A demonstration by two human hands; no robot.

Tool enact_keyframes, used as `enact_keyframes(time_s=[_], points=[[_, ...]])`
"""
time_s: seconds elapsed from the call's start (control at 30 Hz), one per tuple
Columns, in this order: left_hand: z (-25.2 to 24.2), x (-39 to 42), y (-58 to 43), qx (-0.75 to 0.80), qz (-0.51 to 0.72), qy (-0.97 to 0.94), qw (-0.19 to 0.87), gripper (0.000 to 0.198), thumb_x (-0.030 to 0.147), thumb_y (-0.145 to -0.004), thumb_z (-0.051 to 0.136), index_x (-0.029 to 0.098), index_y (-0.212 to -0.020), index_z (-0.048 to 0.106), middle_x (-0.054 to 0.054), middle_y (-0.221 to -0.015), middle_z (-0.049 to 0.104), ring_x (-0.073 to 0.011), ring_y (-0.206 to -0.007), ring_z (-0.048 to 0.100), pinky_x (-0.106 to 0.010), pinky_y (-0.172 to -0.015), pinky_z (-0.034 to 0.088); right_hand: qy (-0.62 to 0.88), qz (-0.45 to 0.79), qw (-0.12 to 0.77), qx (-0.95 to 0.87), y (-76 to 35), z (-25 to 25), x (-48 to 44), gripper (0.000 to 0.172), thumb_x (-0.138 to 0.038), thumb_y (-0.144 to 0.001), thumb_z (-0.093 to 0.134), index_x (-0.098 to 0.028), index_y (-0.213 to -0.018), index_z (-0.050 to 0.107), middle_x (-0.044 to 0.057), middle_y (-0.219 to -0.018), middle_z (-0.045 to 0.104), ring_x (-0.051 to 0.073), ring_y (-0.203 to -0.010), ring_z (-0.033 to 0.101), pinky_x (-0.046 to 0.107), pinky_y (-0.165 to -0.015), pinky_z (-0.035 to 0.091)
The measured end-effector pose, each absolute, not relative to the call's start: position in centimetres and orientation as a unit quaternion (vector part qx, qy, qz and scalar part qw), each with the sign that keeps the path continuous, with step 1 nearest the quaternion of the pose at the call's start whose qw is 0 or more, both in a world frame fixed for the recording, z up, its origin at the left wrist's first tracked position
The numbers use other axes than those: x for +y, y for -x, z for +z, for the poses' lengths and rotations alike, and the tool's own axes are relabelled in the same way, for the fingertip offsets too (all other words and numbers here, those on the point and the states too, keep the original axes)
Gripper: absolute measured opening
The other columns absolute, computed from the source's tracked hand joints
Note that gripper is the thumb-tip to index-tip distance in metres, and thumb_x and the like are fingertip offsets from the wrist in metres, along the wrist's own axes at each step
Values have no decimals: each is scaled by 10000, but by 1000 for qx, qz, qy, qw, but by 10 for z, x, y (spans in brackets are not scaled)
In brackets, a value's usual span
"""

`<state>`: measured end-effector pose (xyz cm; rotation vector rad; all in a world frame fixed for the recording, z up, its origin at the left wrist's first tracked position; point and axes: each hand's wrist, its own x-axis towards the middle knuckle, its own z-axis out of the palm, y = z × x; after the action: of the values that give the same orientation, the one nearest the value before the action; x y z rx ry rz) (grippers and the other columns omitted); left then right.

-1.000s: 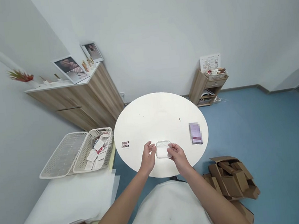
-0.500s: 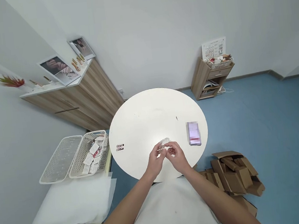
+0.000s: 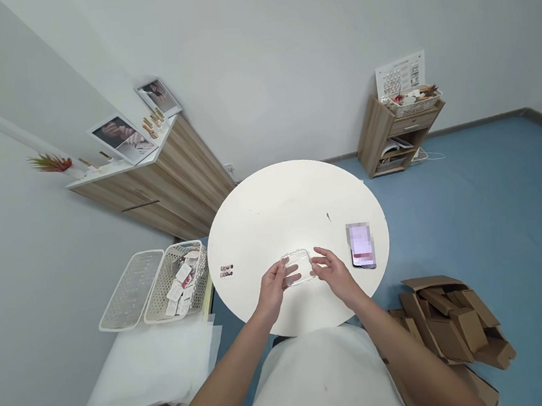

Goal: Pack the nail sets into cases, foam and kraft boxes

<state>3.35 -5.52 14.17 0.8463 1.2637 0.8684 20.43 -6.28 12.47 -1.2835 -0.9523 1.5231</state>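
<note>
A clear, shallow plastic case (image 3: pixel 301 265) with rounded corners is held flat above the near half of the white round table (image 3: pixel 289 194). My left hand (image 3: pixel 273 287) grips its left side, thumb on top, and the fingers show through from beneath. At the right edge, the lower fingers of my right hand (image 3: pixel 337 278) close on the rim while the index finger is lifted off it. Two short rows of small dark and pinkish press-on nails (image 3: pixel 226 271) lie on the table to the left. A phone (image 3: pixel 361 245) with a blurred screen rests at the right.
A small dark thing (image 3: pixel 328 216) lies on the tabletop. Left of the table stand a white basket (image 3: pixel 152 306) of paper packets and another pale basket (image 3: pixel 132 292). Cardboard boxes (image 3: pixel 450 320) sit on the floor at right. Wooden cabinets (image 3: pixel 191 179) stand by the wall.
My hands have moved apart, and the clear case now lies flatter and shows its broad face between them. The view has shifted slightly.
</note>
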Motion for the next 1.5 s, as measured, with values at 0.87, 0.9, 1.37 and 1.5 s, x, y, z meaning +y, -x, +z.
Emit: enact_keyframes(time_s=[0.87, 0.9, 1.37, 1.5], points=[[146, -40, 33, 447, 292, -711, 457, 740, 352, -506, 745, 247, -1189, 482, -38, -919, 558, -186, -820, 498, -336, -788, 410, 555, 599, 473, -331, -152, 133, -84, 489, -417, -627, 671, -235, -1045, 495, -30, -697, 585, 161, -656, 603, 364, -705, 476], [147, -39, 37, 441, 294, -709, 465, 725, 341, -500, 746, 246, -1172, 493, -37, -918, 557, -183, -815, 497, -333, -781, 411, 563, 584, 473, -345, -150, 134, -86, 524, -413, -629, 671, -241, -1085, 478, -9, -764, 605, 173, -715, 609, 375, -738, 470], [137, -38, 81, 372, 299, -657, 583, 730, 282, -498, 755, 239, -1177, 492, -40, -948, 578, -177, -844, 531, -332, -803, 415, 557, 452, 407, -565, -110, 156, -99, 622, -341, -581, 722, -305, -1164, 508, 61, -1329, 407, 266, -1183, 407, 440, -923, 378], [125, -36, 83, 352, 308, -631, 619, 742, 274, -517, 757, 223, -1204, 481, -44, -937, 581, -160, -824, 537, -334, -816, 415, 552, 463, 423, -550, -107, 157, -98, 620, -300, -579, 721, -302, -1161, 509, 56, -1340, 390, 247, -1192, 401, 406, -936, 379]])
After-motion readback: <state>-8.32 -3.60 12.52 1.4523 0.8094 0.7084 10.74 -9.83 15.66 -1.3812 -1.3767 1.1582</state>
